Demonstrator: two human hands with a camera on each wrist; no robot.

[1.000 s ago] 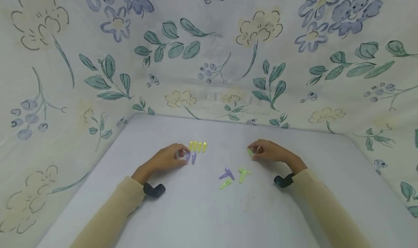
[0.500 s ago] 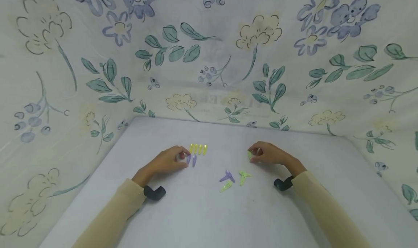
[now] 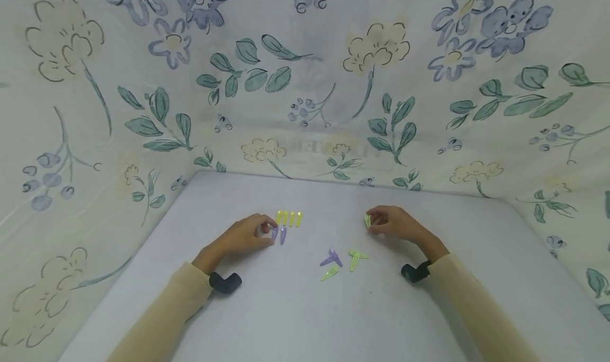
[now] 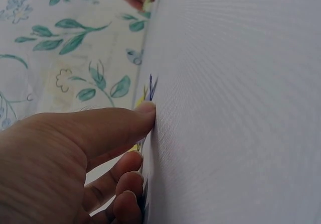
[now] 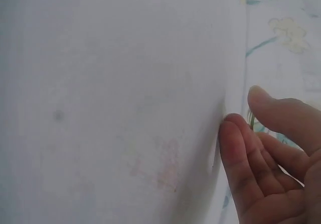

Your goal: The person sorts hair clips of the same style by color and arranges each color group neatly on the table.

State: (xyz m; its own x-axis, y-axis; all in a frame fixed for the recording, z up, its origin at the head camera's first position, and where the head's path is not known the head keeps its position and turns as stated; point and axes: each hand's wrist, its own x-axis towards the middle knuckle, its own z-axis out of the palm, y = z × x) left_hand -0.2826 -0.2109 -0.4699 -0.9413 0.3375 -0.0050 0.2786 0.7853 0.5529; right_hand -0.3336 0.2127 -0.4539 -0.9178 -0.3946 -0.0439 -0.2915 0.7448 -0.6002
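The left hand (image 3: 245, 233) pinches a purple clip (image 3: 275, 233) against the table (image 3: 305, 311), fingertips at its far end and thumb at its near end; the right hand (image 3: 395, 223) holds a green clip (image 3: 367, 221) between thumb and fingers.

From the held purple clip, a second purple clip (image 3: 283, 235) lies just beside at three o'clock, and a row of four yellow clips (image 3: 292, 218) sits near one to two o'clock. Farther right, from the loose purple clips (image 3: 331, 258), a single green clip (image 3: 329, 273) lies at six o'clock and the crossed green clips (image 3: 355, 259) at three.

All look light, stiff and smooth, likely to skid; a pinch across the narrow sides should suit.
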